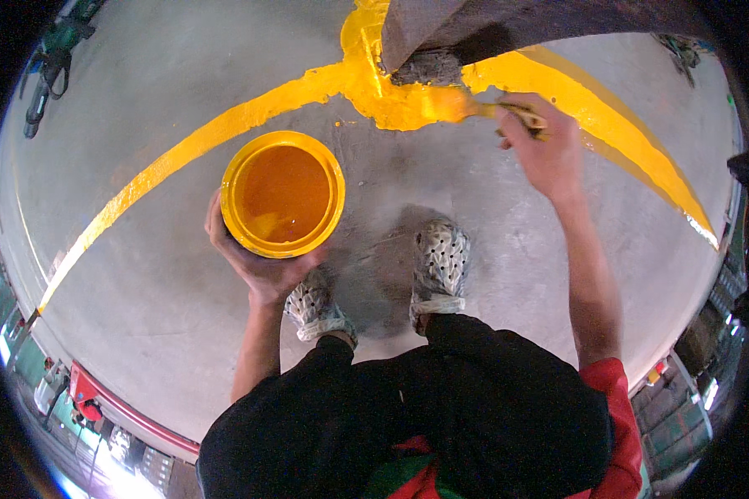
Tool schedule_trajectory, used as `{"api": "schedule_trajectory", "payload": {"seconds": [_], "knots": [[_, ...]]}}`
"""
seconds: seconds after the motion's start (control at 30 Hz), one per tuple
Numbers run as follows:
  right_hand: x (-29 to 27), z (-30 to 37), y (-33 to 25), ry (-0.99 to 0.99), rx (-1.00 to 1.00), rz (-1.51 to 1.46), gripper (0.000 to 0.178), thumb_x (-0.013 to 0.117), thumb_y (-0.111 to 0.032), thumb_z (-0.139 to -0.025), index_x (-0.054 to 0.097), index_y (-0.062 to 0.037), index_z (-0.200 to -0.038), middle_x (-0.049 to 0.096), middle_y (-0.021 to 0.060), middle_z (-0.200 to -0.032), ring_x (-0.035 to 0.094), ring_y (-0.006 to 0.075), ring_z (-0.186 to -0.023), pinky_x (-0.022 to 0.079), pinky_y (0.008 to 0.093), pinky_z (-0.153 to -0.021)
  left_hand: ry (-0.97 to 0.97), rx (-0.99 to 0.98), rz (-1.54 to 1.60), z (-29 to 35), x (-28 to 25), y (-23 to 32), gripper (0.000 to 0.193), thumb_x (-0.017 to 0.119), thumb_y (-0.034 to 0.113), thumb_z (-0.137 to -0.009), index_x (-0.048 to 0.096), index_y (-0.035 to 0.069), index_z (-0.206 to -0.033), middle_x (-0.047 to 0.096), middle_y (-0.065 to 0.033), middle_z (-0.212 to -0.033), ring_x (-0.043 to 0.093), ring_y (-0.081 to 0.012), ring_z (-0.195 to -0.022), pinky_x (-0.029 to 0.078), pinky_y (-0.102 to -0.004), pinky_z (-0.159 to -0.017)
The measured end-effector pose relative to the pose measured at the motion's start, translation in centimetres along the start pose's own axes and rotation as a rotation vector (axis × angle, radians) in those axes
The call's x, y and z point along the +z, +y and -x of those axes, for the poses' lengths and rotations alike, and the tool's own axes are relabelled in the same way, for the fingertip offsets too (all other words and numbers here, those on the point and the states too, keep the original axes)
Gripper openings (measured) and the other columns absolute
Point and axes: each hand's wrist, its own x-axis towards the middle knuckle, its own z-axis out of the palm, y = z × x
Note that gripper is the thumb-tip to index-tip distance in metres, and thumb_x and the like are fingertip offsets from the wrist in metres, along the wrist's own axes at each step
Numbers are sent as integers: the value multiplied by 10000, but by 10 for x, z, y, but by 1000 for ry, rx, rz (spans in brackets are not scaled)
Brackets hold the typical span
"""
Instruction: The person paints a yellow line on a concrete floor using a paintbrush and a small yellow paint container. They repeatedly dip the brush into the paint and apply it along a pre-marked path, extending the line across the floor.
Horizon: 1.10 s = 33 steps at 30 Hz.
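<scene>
My left hand [262, 262] is wrapped round the underside and side of an open paint can [335, 218], held up in front of me. Orange-yellow paint [285, 193] shows inside it, and its rim is coated yellow. In my right hand [549, 150] is a paintbrush [484, 108], its fingers closed on the handle. The yellow-coated bristles, slightly blurred, rest on a wet yellow patch [399, 108] on the floor. That patch lies at the foot of a dark post or beam [424, 66].
A yellow painted stripe [200, 145] curves off left, and another stripe [616, 116] runs right. My feet wear perforated clogs [441, 258] on the grey floor [175, 274]. A dark green and black tool [50, 71] lies far left; a red rail [129, 412] is lower left.
</scene>
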Motion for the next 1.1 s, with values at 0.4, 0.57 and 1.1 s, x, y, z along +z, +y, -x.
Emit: {"api": "schedule_trajectory", "payload": {"seconds": [0.4, 0.57, 1.1], "knots": [[-24, -12, 9, 122, -348, 573, 174, 675, -93, -908, 709, -22, -1063, 726, 176, -937, 718, 323, -863, 576, 384, -771, 1, 47, -59, -1, 2, 3, 1243, 928, 574, -618, 241, 41, -1505, 354, -181, -1441, 394, -338, -1369, 353, -498, -1138], [31, 13, -3, -81, -559, 659, 252, 650, -24, -881, 664, -25, -1133, 679, 178, -949, 678, 356, -883, 561, 426, -764, -22, 16, -2, -1, 6, 3, 1237, 930, 553, -626, 229, 48, -1511, 349, -181, -1438, 395, -334, -1371, 356, -497, -1145], [-4, -6, 20, 289, -382, 566, 168, 693, -69, -907, 687, -4, -1061, 715, 209, -976, 712, 368, -847, 571, 404, -740, 1, 33, -56, 1, 1, 2, 1259, 914, 616, -620, 234, 38, -1508, 363, -177, -1417, 400, -328, -1358, 349, -496, -1134]]}}
